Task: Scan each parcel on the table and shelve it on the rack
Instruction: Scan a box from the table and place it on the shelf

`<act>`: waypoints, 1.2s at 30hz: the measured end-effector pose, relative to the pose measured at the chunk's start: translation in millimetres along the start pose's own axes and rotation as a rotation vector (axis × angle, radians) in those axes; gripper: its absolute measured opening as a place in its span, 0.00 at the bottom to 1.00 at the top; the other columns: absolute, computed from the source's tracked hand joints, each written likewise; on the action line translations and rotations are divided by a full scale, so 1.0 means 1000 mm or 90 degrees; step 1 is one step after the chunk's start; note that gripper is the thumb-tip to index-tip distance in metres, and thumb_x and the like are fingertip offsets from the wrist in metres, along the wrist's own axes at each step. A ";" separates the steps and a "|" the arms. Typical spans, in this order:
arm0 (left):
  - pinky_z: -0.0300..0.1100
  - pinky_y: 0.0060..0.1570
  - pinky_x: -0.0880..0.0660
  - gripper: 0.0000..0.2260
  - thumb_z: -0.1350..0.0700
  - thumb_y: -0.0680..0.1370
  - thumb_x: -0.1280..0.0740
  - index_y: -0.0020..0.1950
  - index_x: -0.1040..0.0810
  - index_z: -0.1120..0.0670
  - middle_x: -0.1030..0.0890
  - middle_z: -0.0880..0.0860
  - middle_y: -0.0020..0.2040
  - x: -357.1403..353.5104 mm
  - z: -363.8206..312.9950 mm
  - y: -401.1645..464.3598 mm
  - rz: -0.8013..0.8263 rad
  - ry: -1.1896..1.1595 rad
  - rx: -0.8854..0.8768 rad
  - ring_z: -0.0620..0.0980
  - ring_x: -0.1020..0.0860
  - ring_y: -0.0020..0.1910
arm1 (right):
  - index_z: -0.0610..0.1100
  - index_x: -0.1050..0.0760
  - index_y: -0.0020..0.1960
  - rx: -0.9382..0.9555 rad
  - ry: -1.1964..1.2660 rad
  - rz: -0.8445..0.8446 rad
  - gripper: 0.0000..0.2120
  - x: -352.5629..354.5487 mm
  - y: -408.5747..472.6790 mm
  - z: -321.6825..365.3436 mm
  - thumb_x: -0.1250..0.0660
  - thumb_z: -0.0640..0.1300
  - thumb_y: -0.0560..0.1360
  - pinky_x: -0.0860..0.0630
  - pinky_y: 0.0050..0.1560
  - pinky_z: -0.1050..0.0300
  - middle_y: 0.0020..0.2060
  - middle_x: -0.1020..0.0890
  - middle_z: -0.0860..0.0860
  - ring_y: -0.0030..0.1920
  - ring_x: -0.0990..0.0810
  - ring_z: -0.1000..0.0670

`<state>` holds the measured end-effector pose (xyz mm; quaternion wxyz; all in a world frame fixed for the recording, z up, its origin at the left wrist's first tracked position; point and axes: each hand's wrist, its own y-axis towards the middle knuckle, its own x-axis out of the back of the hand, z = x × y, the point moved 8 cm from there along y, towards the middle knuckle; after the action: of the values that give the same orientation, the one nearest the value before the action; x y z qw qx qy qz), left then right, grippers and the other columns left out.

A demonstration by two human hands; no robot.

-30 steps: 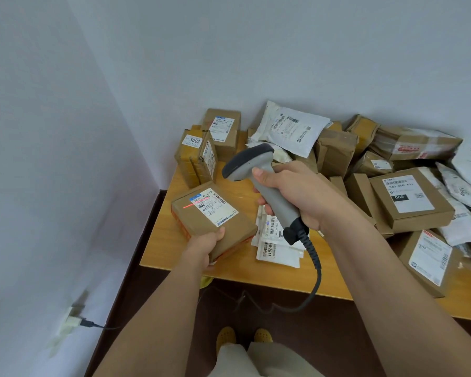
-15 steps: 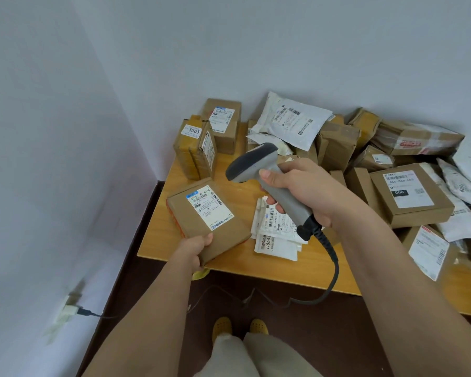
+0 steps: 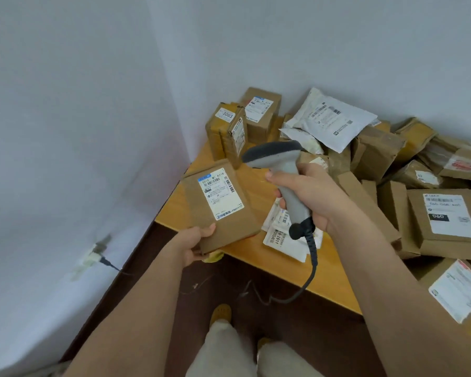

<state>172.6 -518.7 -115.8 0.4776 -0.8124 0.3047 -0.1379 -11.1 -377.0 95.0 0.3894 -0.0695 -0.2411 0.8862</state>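
A flat brown cardboard parcel (image 3: 223, 221) with a white label facing up is held at its near corner by my left hand (image 3: 197, 246), thumb on top, over the table's left corner. My right hand (image 3: 307, 197) grips the handle of a grey barcode scanner (image 3: 280, 170). The scanner's dark head points left, just above the parcel's far right edge. Its coiled black cable (image 3: 307, 270) hangs off the table edge.
The wooden table (image 3: 321, 270) stands in a wall corner. Many brown boxes (image 3: 443, 219) and white mailers (image 3: 332, 118) crowd its back and right. Flat white envelopes (image 3: 280, 238) lie under the scanner. A wall socket (image 3: 93, 255) is low left. No rack is in view.
The red scan line seen on the label a second ago is gone. My left hand has lifted the parcel off the table, up and leftward; the scanner stays beside it.
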 end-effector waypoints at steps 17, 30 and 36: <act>0.49 0.50 0.21 0.48 0.59 0.58 0.16 0.74 0.33 0.51 0.21 0.55 0.65 0.065 0.208 -0.257 0.000 -0.482 -0.354 0.55 0.20 0.60 | 0.37 0.23 0.56 0.030 0.014 0.576 0.16 -0.129 -0.169 -0.069 0.40 0.26 0.71 0.27 0.29 0.61 0.49 0.14 0.43 0.29 0.27 0.53; 0.55 0.55 0.22 0.41 0.57 0.60 0.17 0.71 0.28 0.51 0.22 0.56 0.66 0.127 0.518 -0.496 -0.201 -0.615 -0.480 0.57 0.21 0.60 | 0.42 0.22 0.61 0.071 -0.137 1.142 0.22 -0.215 -0.519 -0.198 0.34 0.31 0.68 0.27 0.39 0.58 0.54 0.16 0.41 0.34 0.28 0.52; 0.48 0.48 0.20 0.32 0.54 0.62 0.20 0.65 0.23 0.48 0.18 0.52 0.56 0.156 0.680 -0.607 -0.414 -0.713 -0.441 0.52 0.19 0.50 | 0.40 0.21 0.54 0.032 -0.122 1.032 0.15 -0.260 -0.674 -0.281 0.36 0.26 0.72 0.26 0.35 0.60 0.54 0.15 0.45 0.32 0.25 0.53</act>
<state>864.2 71.5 52.2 0.2124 -0.9150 -0.2152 0.2671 697.7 -68.8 156.8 -0.3936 -0.1378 -0.1281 0.8998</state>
